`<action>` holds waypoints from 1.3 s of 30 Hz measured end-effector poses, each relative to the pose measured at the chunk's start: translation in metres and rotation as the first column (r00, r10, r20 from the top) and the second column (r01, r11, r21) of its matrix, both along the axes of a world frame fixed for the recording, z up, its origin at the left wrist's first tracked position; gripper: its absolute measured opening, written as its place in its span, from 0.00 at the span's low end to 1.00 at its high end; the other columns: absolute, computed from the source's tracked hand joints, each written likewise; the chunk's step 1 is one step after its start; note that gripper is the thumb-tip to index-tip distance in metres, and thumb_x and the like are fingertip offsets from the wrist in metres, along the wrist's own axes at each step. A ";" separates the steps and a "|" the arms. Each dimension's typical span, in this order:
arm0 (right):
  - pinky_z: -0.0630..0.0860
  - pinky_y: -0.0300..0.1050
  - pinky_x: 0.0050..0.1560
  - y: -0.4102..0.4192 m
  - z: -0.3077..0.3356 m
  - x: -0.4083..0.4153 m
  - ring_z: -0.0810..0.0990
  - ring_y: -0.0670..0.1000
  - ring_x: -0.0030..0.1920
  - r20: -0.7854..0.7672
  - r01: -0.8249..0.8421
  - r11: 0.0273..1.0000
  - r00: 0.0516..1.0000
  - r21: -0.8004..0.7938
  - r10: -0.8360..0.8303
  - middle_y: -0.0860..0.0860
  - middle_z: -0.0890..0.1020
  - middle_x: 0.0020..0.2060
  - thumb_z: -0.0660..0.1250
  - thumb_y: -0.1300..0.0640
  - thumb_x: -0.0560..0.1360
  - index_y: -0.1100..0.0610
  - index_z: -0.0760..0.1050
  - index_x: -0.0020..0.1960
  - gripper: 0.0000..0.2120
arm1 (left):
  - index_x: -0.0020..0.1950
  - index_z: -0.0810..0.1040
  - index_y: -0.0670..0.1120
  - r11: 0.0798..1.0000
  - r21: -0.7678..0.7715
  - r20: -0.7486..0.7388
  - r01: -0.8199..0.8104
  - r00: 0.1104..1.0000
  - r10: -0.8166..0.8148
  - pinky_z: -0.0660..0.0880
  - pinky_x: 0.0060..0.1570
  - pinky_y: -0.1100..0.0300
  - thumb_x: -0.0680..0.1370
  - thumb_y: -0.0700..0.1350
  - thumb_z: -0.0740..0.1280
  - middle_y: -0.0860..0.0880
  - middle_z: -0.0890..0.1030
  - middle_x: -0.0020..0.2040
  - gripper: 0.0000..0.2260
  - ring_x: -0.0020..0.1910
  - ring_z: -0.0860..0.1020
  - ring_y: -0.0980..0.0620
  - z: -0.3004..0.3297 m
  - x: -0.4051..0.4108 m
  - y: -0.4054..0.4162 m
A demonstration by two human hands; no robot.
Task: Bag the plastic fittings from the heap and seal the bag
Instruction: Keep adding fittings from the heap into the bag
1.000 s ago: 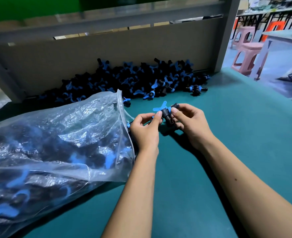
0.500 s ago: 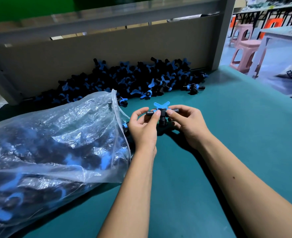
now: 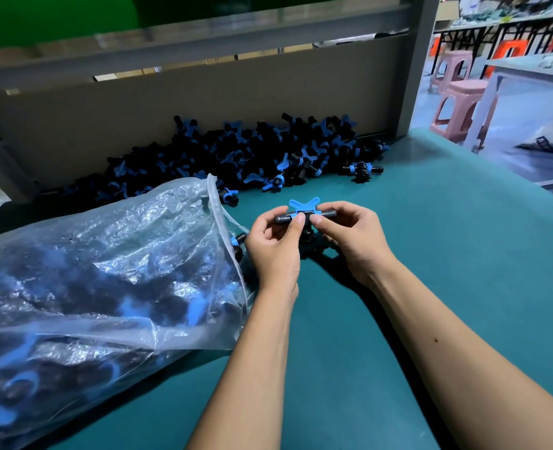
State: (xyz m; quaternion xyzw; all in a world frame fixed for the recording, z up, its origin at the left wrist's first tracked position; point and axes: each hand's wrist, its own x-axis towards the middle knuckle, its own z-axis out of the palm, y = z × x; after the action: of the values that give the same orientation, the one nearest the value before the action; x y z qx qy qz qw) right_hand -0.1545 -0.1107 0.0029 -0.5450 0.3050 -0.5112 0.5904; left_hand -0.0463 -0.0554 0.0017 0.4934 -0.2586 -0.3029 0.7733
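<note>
Partly behind both hands' (image 3: 273,246) (image 3: 350,237) pinch, one fitting (image 3: 303,212).

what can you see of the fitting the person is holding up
The fitting is a small black plastic piece with a horizontal tube, a stub pointing down from its middle, and a blue butterfly-shaped handle on top. It looks hard and matte. It is held level above the green table, just right of the bag mouth. The left hand pinches its left end and the right hand pinches its right end, thumbs near the middle.
</note>
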 end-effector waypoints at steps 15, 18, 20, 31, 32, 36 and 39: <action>0.79 0.45 0.35 0.010 0.002 0.010 0.79 0.50 0.36 -0.171 0.060 0.977 0.981 -0.205 -0.096 0.53 0.83 0.45 0.76 0.61 0.73 0.58 0.76 0.54 0.13 | 0.44 0.80 0.44 0.962 -0.061 0.252 -0.267 0.928 0.274 0.78 0.39 0.60 0.73 0.42 0.79 0.51 0.84 0.38 0.09 0.35 0.83 0.55 0.027 -0.006 0.005; 0.80 0.44 0.35 0.011 0.007 0.012 0.81 0.51 0.34 -0.102 0.069 0.992 0.992 -0.108 -0.080 0.56 0.83 0.39 0.73 0.63 0.76 0.64 0.78 0.53 0.08 | 0.46 0.81 0.44 0.962 -0.078 0.332 -0.261 0.903 0.272 0.78 0.42 0.62 0.73 0.44 0.79 0.48 0.84 0.40 0.09 0.37 0.81 0.56 0.033 -0.009 0.007; 0.79 0.41 0.34 0.013 0.010 0.015 0.81 0.49 0.33 0.118 -0.042 0.989 0.993 0.140 0.026 0.57 0.83 0.37 0.68 0.63 0.80 0.66 0.78 0.52 0.06 | 0.47 0.81 0.43 0.962 -0.117 0.349 -0.246 0.897 0.272 0.74 0.42 0.67 0.76 0.45 0.76 0.48 0.83 0.42 0.08 0.38 0.78 0.59 0.041 -0.013 0.010; 0.71 0.37 0.27 0.032 0.016 0.024 0.73 0.45 0.24 0.033 -0.149 0.960 0.989 0.237 0.146 0.51 0.75 0.24 0.66 0.68 0.78 0.58 0.76 0.31 0.17 | 0.44 0.78 0.40 0.914 -0.339 0.362 -0.222 0.866 0.345 0.78 0.38 0.46 0.79 0.43 0.63 0.46 0.80 0.37 0.08 0.36 0.78 0.46 0.089 -0.012 0.022; 0.69 0.35 0.27 0.035 0.015 0.027 0.71 0.45 0.24 -0.134 -0.098 0.985 0.984 0.140 0.117 0.51 0.74 0.23 0.68 0.69 0.76 0.60 0.73 0.29 0.17 | 0.44 0.78 0.40 0.916 -0.338 0.363 -0.215 0.868 0.338 0.78 0.39 0.45 0.79 0.42 0.63 0.47 0.80 0.37 0.08 0.36 0.79 0.47 0.090 -0.012 0.023; 0.72 0.47 0.44 0.040 0.011 0.044 0.73 0.47 0.41 -0.514 -0.085 0.989 0.858 -0.125 0.009 0.54 0.78 0.36 0.63 0.73 0.76 0.69 0.76 0.45 0.04 | 0.42 0.78 0.43 0.915 -0.358 0.390 -0.184 0.861 0.326 0.77 0.37 0.48 0.78 0.41 0.63 0.50 0.79 0.36 0.07 0.34 0.77 0.48 0.093 -0.015 0.025; 0.71 0.42 0.44 0.059 0.023 0.065 0.73 0.55 0.37 -0.509 -0.338 0.925 0.836 -0.176 0.208 0.62 0.76 0.38 0.52 0.78 0.79 0.75 0.71 0.52 0.09 | 0.42 0.77 0.43 0.902 -0.398 0.420 -0.167 0.841 0.341 0.73 0.36 0.55 0.78 0.40 0.64 0.51 0.79 0.36 0.06 0.34 0.76 0.51 0.097 -0.018 0.026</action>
State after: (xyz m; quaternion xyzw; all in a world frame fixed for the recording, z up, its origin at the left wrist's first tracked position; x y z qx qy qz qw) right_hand -0.0891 -0.0516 0.0255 -0.7650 0.2909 -0.3049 0.4870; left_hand -0.0641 -0.0294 0.0986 0.4395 -0.4223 -0.0138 0.7927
